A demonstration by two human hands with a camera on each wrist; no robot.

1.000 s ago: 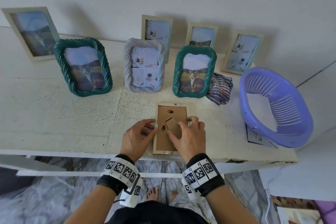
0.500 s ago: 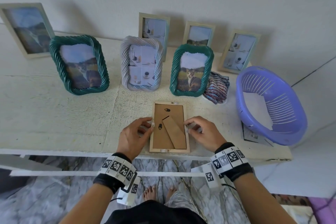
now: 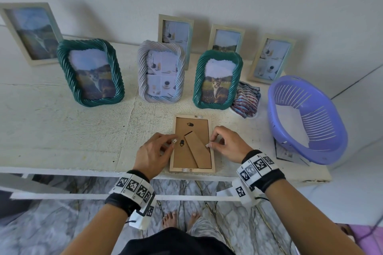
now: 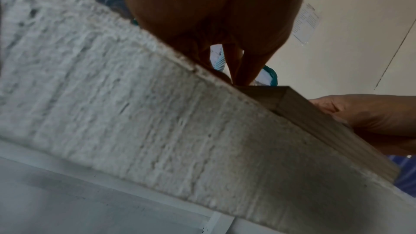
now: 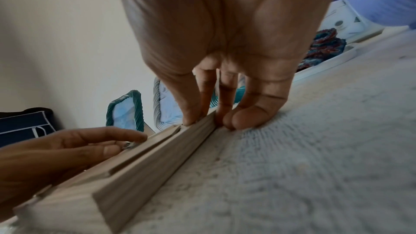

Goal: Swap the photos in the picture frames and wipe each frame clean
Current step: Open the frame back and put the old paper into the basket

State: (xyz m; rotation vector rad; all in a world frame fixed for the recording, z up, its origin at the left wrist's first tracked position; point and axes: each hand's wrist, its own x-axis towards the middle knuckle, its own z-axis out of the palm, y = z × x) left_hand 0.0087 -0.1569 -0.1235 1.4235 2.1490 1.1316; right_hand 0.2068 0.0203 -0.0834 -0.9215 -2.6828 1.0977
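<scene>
Frame [image 3: 191,144] lies face-down at the tabletop [image 3: 62,130] front edge, brown backing up, easel stand [image 3: 198,149] flat across it. Step in hand looks like opening the back: both hands are working the side tabs. Left hand [image 3: 152,154] sits at the frame's left rail, fingertips curled in on a small tab [image 3: 174,141] there; right hand [image 3: 227,144] is at the right rail, thumb on the inner lip, other fingers bent against the outer edge where it meets the tabletop, so it pinches that rail. Neither hand lifts the frame. Next move probably needs both tabs turned clear of the backing, then the backing lifted out by the stand to reach the photo. Top and bottom tabs may also need turning; can't tell their position. Cloth [image 3: 246,99] for wiping lies well behind the right hand, beside the basket [image 3: 331,147].
</scene>
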